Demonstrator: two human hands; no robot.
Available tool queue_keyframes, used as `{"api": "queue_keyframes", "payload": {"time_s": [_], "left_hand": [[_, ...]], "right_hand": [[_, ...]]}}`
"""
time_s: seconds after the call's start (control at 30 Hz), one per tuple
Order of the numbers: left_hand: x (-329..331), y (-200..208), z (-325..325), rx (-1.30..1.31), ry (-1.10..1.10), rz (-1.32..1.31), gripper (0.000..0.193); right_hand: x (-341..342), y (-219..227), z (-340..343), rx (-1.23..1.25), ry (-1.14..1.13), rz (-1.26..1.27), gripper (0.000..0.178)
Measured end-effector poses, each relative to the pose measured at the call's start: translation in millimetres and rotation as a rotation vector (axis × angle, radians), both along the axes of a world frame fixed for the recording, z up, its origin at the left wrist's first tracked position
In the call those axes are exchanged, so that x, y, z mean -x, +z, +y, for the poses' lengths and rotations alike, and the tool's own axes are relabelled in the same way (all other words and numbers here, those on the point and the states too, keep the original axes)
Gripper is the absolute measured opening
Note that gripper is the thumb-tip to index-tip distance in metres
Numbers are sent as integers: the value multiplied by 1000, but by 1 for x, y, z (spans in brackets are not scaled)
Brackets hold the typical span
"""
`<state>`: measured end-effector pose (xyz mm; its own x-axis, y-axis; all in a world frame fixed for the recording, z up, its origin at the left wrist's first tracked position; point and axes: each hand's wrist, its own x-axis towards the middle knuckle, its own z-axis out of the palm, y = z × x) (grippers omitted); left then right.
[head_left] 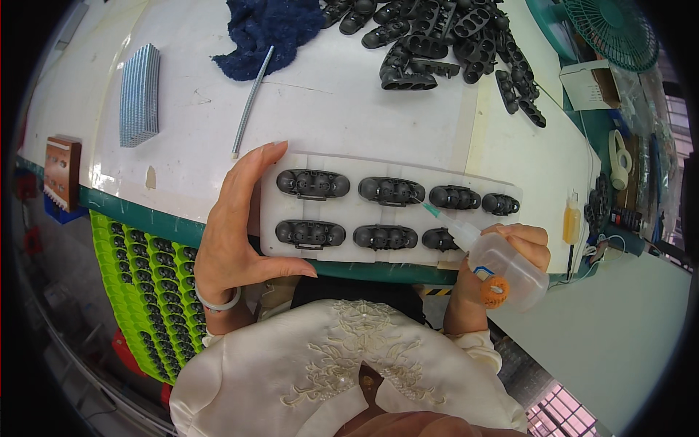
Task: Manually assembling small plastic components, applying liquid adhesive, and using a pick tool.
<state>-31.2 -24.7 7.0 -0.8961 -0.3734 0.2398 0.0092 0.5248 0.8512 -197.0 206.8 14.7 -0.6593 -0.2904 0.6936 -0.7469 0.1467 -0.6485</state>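
Note:
A white rectangular board (335,207) lies at the table's near edge, carrying two rows of black oval plastic parts with round domes. My left hand (237,226) rests at the board's left end, thumb and fingers spread around its corners. In my right hand (518,244) is a clear plastic squeeze bottle (520,273), tilted to the left. Its green needle tip (431,209) points at a black part (391,191) in the far row, second from the left. Whether the tip touches that part, I cannot tell. The bottle hides some of a near-row part (441,239).
A pile of black parts (426,44) lies at the back, beside a dark blue cloth (269,33). A threaded rod (253,102) and a ribbed metal block (140,95) lie at left. Bright green trays (135,291) hold several black parts below. A green fan (611,29) stands far right.

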Motion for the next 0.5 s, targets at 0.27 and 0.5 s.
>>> {"api": "queue_keyframes", "payload": {"time_s": [0.27,0.5], "left_hand": [[2,-3,2,-6,-24,11,116],[1,-6,4,-86,-32,60,126]], "right_hand": [[3,6,3,-131,24,25,20],[17,13,14,119,-218,14,55]]}}
